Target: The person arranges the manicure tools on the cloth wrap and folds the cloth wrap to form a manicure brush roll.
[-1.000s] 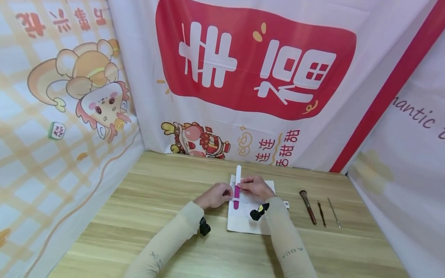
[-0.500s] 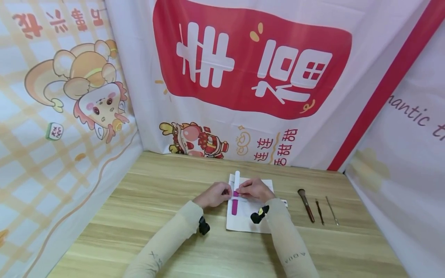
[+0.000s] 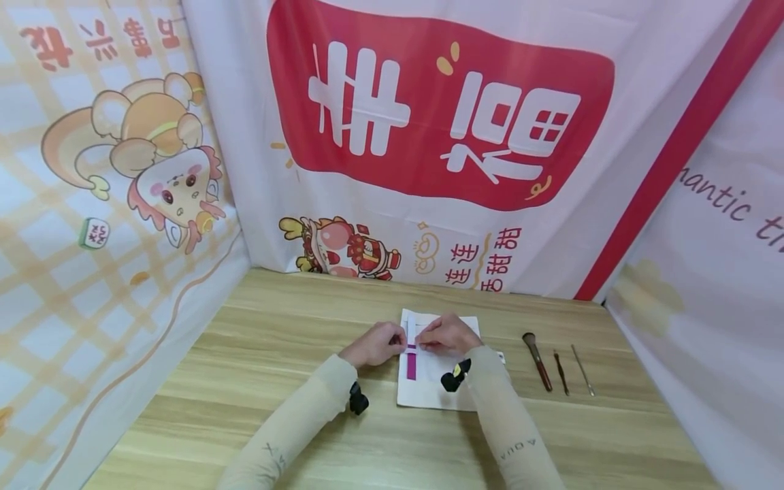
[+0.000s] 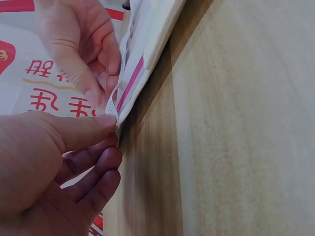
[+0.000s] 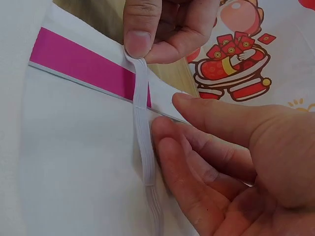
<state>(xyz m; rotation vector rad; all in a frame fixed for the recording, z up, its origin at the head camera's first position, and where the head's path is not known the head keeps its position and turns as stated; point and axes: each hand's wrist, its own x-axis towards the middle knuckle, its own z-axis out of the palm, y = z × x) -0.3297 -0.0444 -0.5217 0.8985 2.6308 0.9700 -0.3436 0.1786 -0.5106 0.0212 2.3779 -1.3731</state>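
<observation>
A white fabric tool case (image 3: 431,395) lies spread on the table, with a white elastic band (image 5: 142,128) running across it. Under that band passes a flat nail file (image 5: 81,64), magenta at its near part and white farther up. My left hand (image 3: 380,342) pinches the band at the case's left edge between thumb and forefinger. On the other side of the band, my right hand (image 3: 450,333) holds the file's white part between thumb and fingertips, close to the elastic. In the left wrist view, the case edge hides most of the file.
To the right lie a makeup brush (image 3: 537,361), a thin dark tool (image 3: 561,373) and a slim metal tool (image 3: 583,369). Printed cloth walls (image 3: 429,238) stand behind and on both sides of the wooden table (image 3: 294,327).
The nail file has slid toward the person under the elastic band, and its white end now sits lower on the case. My right hand has come down with it; the left stays at the band.
</observation>
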